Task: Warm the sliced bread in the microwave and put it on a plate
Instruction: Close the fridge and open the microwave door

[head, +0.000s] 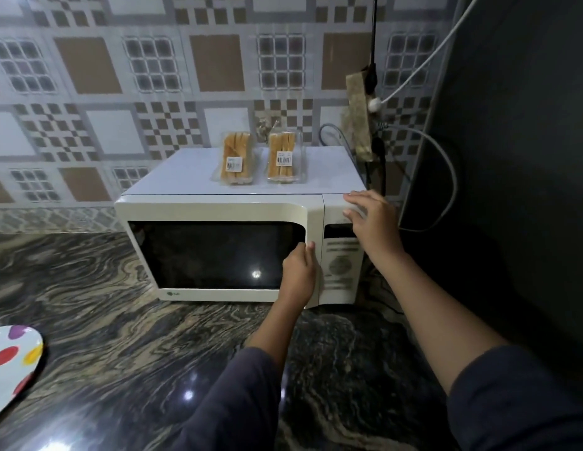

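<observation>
Gripping the right edge of the door near the middle of the frame, the left hand has its fingers curled round the cream plastic rim. The right hand, fingers spread and nearly straight, rests on the upper right corner of the microwave, above the control panel; it grasps nothing. The microwave is a boxy, glossy cream unit, and its door, with a dark reflective window rounded at the corners, sits flush with the body. On its smooth flat top, just above centre, two clear plastic packs of sliced bread stand side by side but apart: the left pack and the right pack, each showing golden-brown slices on edge and a small white barcode label. A white plate with red, yellow and purple dots lies at the lower left on the polished tabletop, veined in black and grey. Patterned square tiles cover the wall behind
</observation>
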Tool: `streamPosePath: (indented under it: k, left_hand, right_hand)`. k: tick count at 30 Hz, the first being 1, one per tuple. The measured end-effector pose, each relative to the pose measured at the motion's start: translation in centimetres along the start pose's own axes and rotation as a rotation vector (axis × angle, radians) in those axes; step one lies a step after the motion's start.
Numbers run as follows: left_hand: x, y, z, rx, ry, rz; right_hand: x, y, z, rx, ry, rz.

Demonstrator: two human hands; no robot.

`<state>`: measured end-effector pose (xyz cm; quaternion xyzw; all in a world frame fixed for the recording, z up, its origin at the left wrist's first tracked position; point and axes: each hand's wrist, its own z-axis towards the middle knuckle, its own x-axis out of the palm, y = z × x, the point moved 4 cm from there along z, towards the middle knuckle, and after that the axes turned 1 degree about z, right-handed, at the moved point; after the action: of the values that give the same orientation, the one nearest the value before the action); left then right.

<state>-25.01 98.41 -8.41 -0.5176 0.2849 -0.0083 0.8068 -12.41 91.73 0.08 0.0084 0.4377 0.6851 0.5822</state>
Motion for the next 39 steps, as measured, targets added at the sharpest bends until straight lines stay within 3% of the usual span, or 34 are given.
streamPosePath:
  k: [25,29,36,39]
  left_hand:
    - [-0.2,-0.6,-0.6,-0.067,0.009,-0.011]
    - [-1.5,0.9,-5.6,0.055,-0.063,-0.051]
    - [-4.9,1.6,-9.7,0.116,0.046,-0.029]
    - [-6.4,2.1,-11.8,0.129,0.021,-0.052]
  right_hand:
    - [0.1,0.6,0.1,0.052,-0.026,-0.043]
    - [0.1,0.6,0.1,0.060,-0.018,-0.037]
    - [0.2,2.8,-1.3,0.282,0.039,0.039]
    - [0.3,5.3,-3.6,0.382,0.084,0.219]
